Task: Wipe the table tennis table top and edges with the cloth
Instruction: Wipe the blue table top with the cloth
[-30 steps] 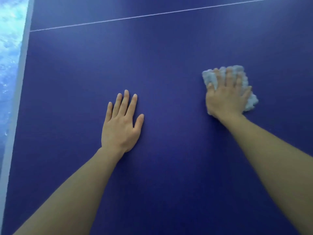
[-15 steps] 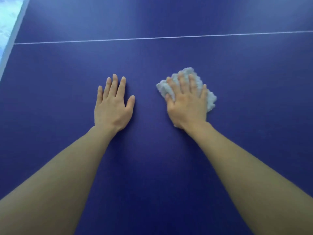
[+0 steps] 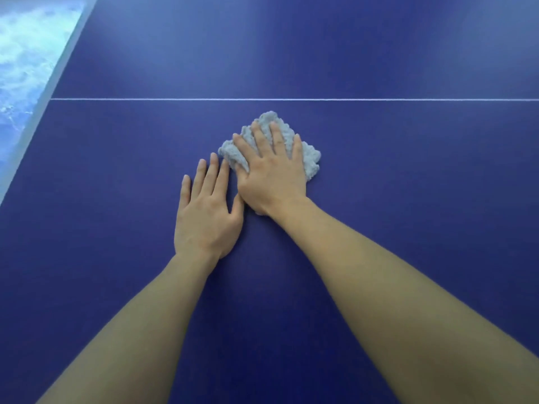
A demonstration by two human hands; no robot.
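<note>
Head view: cloth (image 3: 310, 161) lies flat under right hand (image 3: 272, 177).

The left hand (image 3: 205, 217) lies flat on the surface (image 3: 408, 176), touching the right hand (image 3: 271, 176) and blocking the cloth (image 3: 310, 161) leftward. Open surface spreads right of the cloth and beyond it, past the white line (image 3: 379, 99). The surface's edge (image 3: 43, 91) runs at far left.

Both arms reach forward; left hand (image 3: 205, 217) lies flat, fingers straight; right hand (image 3: 272, 173) spread flat, thumb beside left forefinger.
</note>
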